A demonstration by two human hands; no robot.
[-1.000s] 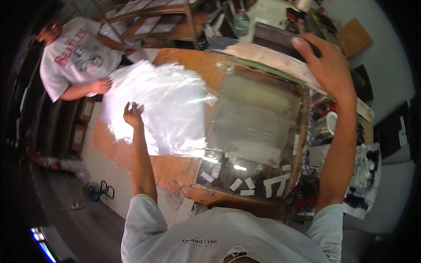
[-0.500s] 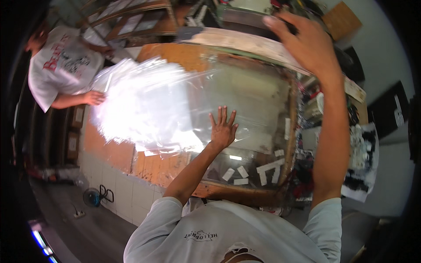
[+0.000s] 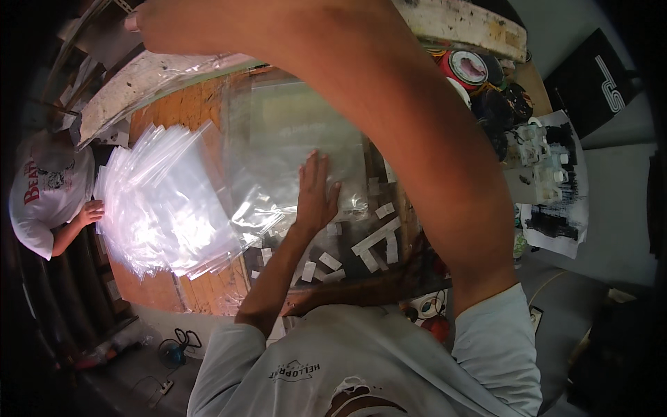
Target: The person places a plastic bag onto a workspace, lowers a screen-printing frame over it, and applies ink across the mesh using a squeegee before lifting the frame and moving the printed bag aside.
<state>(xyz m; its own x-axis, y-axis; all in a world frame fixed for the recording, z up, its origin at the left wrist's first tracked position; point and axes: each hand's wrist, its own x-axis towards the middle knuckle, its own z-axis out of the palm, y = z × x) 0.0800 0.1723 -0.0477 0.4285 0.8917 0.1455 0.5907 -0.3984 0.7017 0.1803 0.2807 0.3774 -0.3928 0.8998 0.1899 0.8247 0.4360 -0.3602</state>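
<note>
Because the wooden table [image 3: 208,292] carries a big fanned stack of clear plastic bags [image 3: 167,208] toward its left edge, the single clear bag [image 3: 299,139] at its middle looks light, limp and slippery, best pinned flat or pinched at a corner. The left hand [image 3: 316,191] presses it, fingers spread open; the right hand [image 3: 201,24] reaches to the far edge, its grip hidden.

The left hand [image 3: 316,191] lies flat at the centre of the frame, palm down, fingers spread and pointing up, its forearm rising from the lower middle. The right arm stretches diagonally toward the upper left, where the right hand [image 3: 163,24] reaches the top edge, its grip unclear.
</note>
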